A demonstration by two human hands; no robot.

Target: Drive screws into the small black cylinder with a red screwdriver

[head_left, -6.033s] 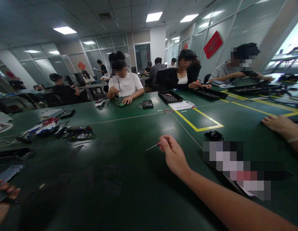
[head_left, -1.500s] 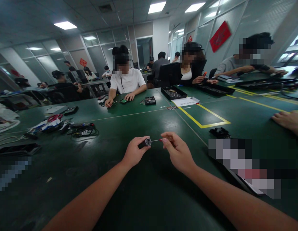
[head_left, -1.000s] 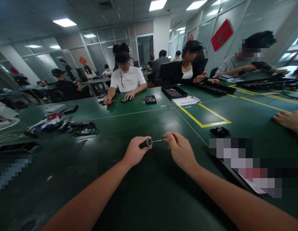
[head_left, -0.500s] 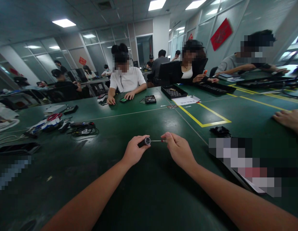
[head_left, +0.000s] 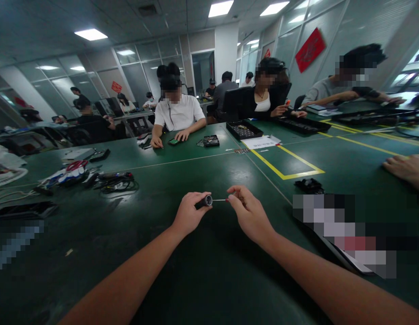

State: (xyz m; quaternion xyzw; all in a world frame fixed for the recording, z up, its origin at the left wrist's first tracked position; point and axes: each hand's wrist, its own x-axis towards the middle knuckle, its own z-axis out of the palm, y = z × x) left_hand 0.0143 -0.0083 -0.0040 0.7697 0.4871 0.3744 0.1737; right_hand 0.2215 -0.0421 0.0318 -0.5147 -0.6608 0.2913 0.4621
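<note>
Room: glass partitions, ceiling lights and a red hanging (head_left: 310, 49) behind a green tabletop (head_left: 182, 280), with several people seated around
Left hand (head_left: 189, 213): thumb and fingers closed around a short black cylinder (head_left: 200, 202), its pale-ringed open end turned toward the other hand
Right hand (head_left: 249, 212): thumb and forefinger pinched together on the red end of a thin screwdriver (head_left: 219, 200), the other fingers loosely curled
Cylinder and screwdriver: both held up over the middle of the tabletop, well in from its far edge; the metal shaft runs level to the cylinder's mouth, though whether its tip is inside I cannot tell
Far edge: a person in a white shirt (head_left: 179, 113) bends over a small green board (head_left: 176, 141); right of that lies a black tray (head_left: 248, 137) with a white paper (head_left: 260, 142) just before it
Far right: a person in a black jacket (head_left: 248, 106) holds something orange above another black tray
Toward the left edge: coiled black cables (head_left: 118, 183), a tangle with a red loop (head_left: 76, 165), and a pale scrap (head_left: 69, 252) nearer
Toward the right edge: a yellow tape outline (head_left: 270, 166), a small black part (head_left: 310, 185), a blurred-out item (head_left: 331, 225) and a co-worker's hand (head_left: 404, 170)
</note>
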